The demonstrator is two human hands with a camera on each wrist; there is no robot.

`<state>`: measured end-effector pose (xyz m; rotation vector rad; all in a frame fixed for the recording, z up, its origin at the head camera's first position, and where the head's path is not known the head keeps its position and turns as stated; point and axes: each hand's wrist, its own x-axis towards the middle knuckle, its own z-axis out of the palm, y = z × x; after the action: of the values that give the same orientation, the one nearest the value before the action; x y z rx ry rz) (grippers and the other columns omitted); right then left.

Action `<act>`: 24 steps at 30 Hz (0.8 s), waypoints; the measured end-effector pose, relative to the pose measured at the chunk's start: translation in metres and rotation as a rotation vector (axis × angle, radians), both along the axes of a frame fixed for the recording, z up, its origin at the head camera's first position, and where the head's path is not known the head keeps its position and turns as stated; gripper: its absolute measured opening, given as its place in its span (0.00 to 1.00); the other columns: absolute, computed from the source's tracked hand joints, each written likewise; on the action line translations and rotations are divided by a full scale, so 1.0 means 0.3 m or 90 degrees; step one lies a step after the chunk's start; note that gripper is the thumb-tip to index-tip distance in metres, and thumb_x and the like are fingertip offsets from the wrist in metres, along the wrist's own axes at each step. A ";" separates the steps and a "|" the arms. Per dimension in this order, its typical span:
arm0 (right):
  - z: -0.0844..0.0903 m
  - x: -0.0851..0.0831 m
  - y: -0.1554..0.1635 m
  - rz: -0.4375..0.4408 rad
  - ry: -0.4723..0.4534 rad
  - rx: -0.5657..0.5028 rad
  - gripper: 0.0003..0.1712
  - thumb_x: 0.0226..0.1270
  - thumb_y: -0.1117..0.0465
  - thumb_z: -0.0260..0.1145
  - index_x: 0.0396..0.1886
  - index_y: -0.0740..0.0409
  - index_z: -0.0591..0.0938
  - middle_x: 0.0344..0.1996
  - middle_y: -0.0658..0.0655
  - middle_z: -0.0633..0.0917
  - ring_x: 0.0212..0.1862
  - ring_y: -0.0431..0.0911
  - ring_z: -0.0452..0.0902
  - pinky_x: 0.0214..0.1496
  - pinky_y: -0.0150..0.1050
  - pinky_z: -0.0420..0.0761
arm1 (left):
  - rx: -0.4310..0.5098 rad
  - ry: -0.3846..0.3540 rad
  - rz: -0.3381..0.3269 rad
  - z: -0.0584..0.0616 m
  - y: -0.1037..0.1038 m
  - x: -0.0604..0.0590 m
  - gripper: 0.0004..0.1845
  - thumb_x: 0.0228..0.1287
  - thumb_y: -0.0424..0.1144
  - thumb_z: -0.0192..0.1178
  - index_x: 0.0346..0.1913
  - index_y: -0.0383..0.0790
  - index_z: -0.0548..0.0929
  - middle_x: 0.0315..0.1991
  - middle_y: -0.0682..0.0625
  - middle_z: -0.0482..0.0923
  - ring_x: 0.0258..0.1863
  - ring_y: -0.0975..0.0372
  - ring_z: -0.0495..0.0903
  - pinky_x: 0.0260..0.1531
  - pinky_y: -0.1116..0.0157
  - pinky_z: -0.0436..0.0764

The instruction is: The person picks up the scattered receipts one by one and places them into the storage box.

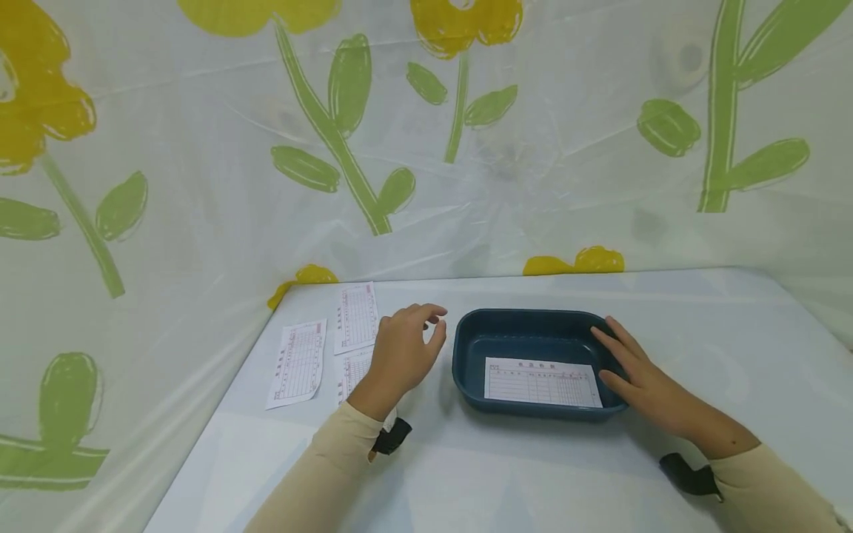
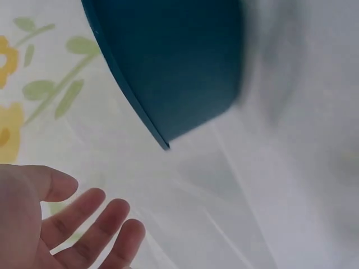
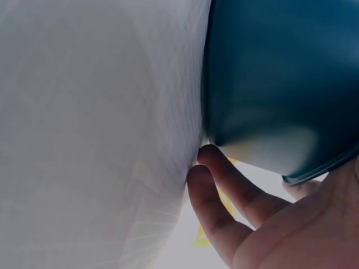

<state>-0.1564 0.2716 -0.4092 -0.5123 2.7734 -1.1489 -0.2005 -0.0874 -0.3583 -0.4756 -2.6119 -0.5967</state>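
A dark blue plastic basin (image 1: 533,320) stands on the table, with a printed paper slip (image 1: 541,383) lying flat inside. My right hand (image 1: 636,374) holds the basin's right end, thumb and a finger over the rim. In the right wrist view, other fingers (image 3: 216,204) reach down outside the basin wall (image 3: 280,73), near the tabletop. My left hand (image 1: 408,348) hovers left of the basin, fingers loosely bent and holding nothing. The left wrist view shows those fingers (image 2: 95,227) apart from the basin (image 2: 168,61).
Several similar printed slips lie at the left: one slip (image 1: 298,363) nearest the left edge, another slip (image 1: 356,317) farther back, and a third slip (image 1: 353,366) partly behind my left hand. A flower-patterned curtain (image 1: 533,200) hangs behind the white table (image 1: 520,474).
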 end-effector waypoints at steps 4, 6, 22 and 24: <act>-0.001 0.003 0.003 -0.006 0.004 0.008 0.40 0.79 0.52 0.54 0.81 0.53 0.47 0.81 0.62 0.34 0.78 0.71 0.33 0.63 0.81 0.49 | -0.010 0.001 0.007 -0.001 -0.035 0.003 0.11 0.70 0.42 0.59 0.51 0.48 0.86 0.41 0.52 0.88 0.37 0.57 0.84 0.41 0.56 0.77; -0.002 0.003 0.004 -0.005 0.003 0.003 0.40 0.78 0.53 0.54 0.81 0.54 0.47 0.81 0.62 0.34 0.78 0.71 0.32 0.63 0.81 0.49 | -0.014 -0.001 0.016 -0.002 -0.055 0.005 0.12 0.70 0.42 0.59 0.52 0.48 0.85 0.42 0.51 0.88 0.39 0.57 0.84 0.42 0.56 0.78; -0.005 0.000 0.009 0.001 0.008 0.000 0.39 0.78 0.55 0.54 0.80 0.57 0.50 0.80 0.64 0.35 0.78 0.72 0.33 0.64 0.80 0.49 | -0.062 -0.054 0.098 -0.042 -0.245 0.043 0.16 0.69 0.44 0.62 0.56 0.45 0.83 0.47 0.45 0.85 0.46 0.51 0.84 0.42 0.53 0.78; -0.006 -0.001 0.009 0.001 0.008 0.000 0.39 0.78 0.55 0.54 0.80 0.57 0.50 0.80 0.64 0.35 0.78 0.71 0.33 0.65 0.79 0.49 | -0.066 -0.070 0.114 -0.048 -0.269 0.042 0.17 0.69 0.44 0.61 0.57 0.44 0.82 0.48 0.44 0.85 0.47 0.50 0.83 0.42 0.52 0.78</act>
<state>-0.1567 0.2744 -0.4109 -0.5231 2.7835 -1.1497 -0.1879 -0.1682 -0.3728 -0.2428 -2.7616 -0.4420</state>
